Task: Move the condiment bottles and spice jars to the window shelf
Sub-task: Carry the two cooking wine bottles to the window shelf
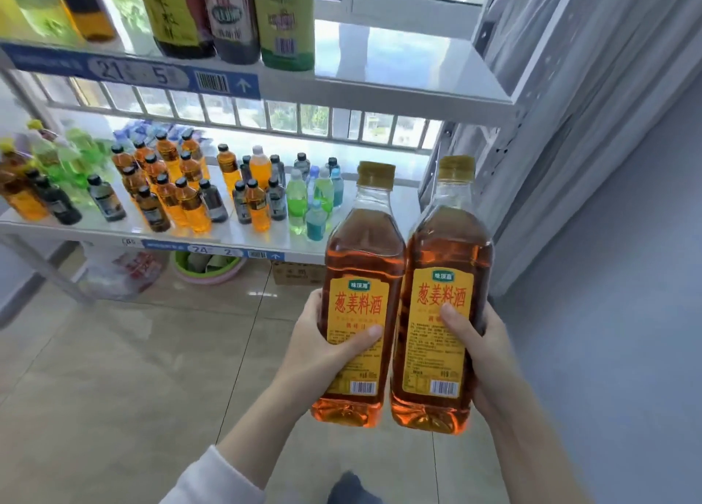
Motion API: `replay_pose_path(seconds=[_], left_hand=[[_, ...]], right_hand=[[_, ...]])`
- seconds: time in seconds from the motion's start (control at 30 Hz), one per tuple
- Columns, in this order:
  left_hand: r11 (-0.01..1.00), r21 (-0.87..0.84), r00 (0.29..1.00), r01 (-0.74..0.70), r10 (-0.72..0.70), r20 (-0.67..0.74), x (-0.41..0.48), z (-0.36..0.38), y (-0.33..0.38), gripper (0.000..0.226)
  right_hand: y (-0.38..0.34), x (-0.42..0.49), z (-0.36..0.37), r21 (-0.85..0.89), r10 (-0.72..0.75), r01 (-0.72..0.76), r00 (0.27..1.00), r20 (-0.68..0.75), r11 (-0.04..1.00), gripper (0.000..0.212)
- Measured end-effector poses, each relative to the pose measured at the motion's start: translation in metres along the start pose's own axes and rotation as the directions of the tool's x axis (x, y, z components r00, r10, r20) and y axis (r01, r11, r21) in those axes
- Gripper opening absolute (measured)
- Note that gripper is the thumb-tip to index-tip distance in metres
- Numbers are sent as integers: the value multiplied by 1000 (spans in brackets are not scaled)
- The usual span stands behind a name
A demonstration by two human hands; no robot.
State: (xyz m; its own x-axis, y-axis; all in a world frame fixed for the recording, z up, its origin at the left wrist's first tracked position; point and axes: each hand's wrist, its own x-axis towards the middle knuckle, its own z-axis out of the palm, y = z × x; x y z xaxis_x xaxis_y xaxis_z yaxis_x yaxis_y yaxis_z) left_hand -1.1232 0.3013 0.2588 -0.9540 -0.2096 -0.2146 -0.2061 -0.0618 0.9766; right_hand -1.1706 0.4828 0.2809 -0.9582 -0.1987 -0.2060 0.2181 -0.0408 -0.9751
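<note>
I hold two tall amber cooking-wine bottles upright and side by side in front of a white shelf unit by the window. My left hand (326,346) grips the left bottle (361,252) around its yellow label. My right hand (480,346) grips the right bottle (448,245) the same way. Both bottles have gold caps. The upper shelf (399,66) has bare room at its right end, next to several large bottles (228,13). The lower shelf (243,237) carries several small drink bottles.
Under the lower shelf, on the tiled floor, stand a green and pink basin (207,270), a cardboard box (296,273) and a plastic bag (121,275). A grey curtain (588,85) hangs at the right beside the shelf post. Window bars run behind the shelves.
</note>
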Motion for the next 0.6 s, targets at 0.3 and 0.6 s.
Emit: replay_pose_path(seconds=[0.3, 0.6], left_hand=[[999, -10, 991, -46, 45, -129, 106, -16, 57, 65], [993, 21, 983, -115, 117, -140, 205, -58, 123, 79]], right_hand=[[-64, 138, 13, 7, -50, 49, 995, 83, 999, 74], [-138, 261, 65, 30, -123, 120, 986, 115, 992, 51]])
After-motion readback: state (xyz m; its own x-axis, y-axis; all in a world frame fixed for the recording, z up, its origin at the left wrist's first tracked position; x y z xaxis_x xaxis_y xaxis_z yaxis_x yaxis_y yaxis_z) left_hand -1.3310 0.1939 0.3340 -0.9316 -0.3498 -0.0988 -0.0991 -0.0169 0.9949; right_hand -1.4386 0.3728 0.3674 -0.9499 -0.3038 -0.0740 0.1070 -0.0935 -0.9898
